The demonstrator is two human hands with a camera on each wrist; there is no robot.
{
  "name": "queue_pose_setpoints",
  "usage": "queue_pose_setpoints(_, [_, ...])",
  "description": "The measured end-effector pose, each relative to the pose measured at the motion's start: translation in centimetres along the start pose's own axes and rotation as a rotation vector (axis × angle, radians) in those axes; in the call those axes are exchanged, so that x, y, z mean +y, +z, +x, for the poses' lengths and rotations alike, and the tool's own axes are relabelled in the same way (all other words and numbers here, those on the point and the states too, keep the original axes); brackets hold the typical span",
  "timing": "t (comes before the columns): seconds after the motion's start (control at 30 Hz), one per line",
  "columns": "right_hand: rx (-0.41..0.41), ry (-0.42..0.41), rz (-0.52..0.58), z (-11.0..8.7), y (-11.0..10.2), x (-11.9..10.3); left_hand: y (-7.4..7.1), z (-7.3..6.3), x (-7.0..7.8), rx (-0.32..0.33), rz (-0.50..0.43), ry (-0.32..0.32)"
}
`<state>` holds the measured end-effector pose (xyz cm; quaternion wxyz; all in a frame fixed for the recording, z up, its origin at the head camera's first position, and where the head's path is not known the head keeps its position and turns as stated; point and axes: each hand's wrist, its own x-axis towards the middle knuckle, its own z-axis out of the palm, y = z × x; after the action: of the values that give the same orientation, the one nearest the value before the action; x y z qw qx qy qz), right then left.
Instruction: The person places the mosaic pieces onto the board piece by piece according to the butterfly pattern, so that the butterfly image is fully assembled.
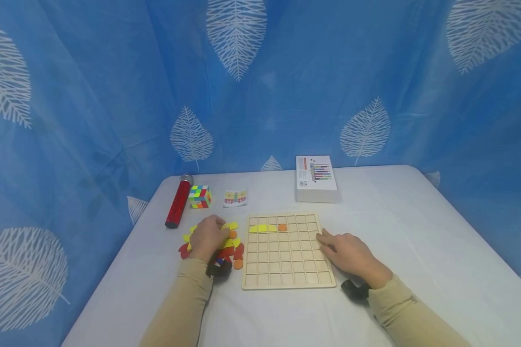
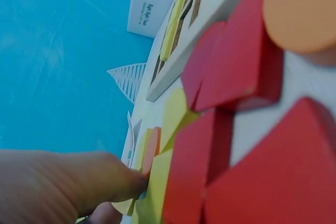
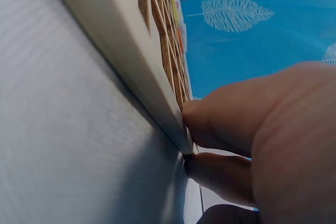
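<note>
My left hand [image 1: 209, 236] is down in a pile of flat yellow, red and orange pieces. In the left wrist view its thumb [image 2: 105, 174] and a finger stand on either side of a yellow piece [image 2: 124, 206] and seem to pinch it. Red pieces [image 2: 236, 72] lie close by. A wooden grid board [image 1: 282, 279] is flat on the table to the right of the pile. Yellow pieces [image 1: 262, 228] and an orange disc [image 1: 282, 227] sit in its upper cells. My right hand [image 1: 349, 253] grips the board's right edge between thumb and finger.
Behind the pile are a red microphone [image 1: 179, 202], a colored puzzle cube [image 1: 200, 197] and a small picture card [image 1: 235, 198]. A white box [image 1: 317, 180] stands at the back of the white table [image 1: 417, 250]. Blue leaf-patterned cloth [image 1: 286, 96] hangs behind it.
</note>
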<state>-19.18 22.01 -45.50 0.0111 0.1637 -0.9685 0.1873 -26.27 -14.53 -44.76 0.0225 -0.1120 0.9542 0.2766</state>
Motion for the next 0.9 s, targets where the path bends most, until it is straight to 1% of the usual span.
queue_pose_setpoints(0.1, [0.014, -0.013, -0.022, 0.0, 0.0, 0.1, 0.0, 0.0, 0.1, 0.030, -0.036, 0.014])
queue_pose_setpoints(0.17, [0.021, -0.012, -0.031, 0.1, 0.0, 0.1, 0.2, 0.0, 0.4, 0.065, -0.056, 0.036])
queue_pose_setpoints(0.23, [0.022, -0.006, -0.035, 0.1, 0.0, 0.1, 0.7, -0.2, 0.9, 0.097, -0.075, 0.085])
queue_pose_setpoints(0.27, [0.021, 0.003, -0.033, 0.1, -0.1, 0.2, 1.0, -0.5, 1.4, 0.102, -0.086, 0.111])
queue_pose_setpoints(0.3, [0.019, 0.004, -0.031, 0.1, -0.1, 0.2, 1.4, -0.8, 1.9, 0.110, -0.085, 0.149])
queue_pose_setpoints(0.37, [0.017, 0.005, -0.025, 0.1, -0.1, 0.1, 2.2, -1.5, 3.1, 0.118, -0.091, 0.244])
queue_pose_setpoints(0.43, [0.016, 0.008, -0.016, 0.0, 0.0, 0.0, 2.8, -2.4, 4.6, 0.121, -0.090, 0.350])
queue_pose_setpoints(0.5, [0.020, 0.004, -0.010, 0.0, 0.1, 0.0, 3.1, -3.1, 6.0, 0.112, -0.101, 0.442])
queue_pose_setpoints(0.57, [0.025, 0.003, -0.010, 0.0, 0.2, 0.0, 3.2, -3.5, 7.2, 0.074, -0.141, 0.510])
queue_pose_setpoints(0.6, [0.027, 0.005, -0.012, 0.0, 0.3, 0.0, 3.1, -3.5, 7.7, 0.049, -0.159, 0.532])
queue_pose_setpoints(0.67, [0.028, 0.005, -0.018, 0.0, 0.3, 0.0, 3.3, -3.3, 8.6, -0.008, -0.192, 0.558])
queue_pose_setpoints(0.73, [0.027, 0.013, -0.021, 0.0, 0.2, 0.0, 3.5, -2.9, 9.3, -0.055, -0.212, 0.564])
queue_pose_setpoints(0.8, [0.026, 0.017, -0.019, 0.0, 0.2, 0.0, 4.1, -2.4, 10.0, -0.072, -0.195, 0.546])
queue_pose_setpoints(0.9, [0.026, 0.014, -0.014, 0.1, 0.2, -0.1, 5.2, -1.8, 10.4, -0.057, -0.117, 0.528])
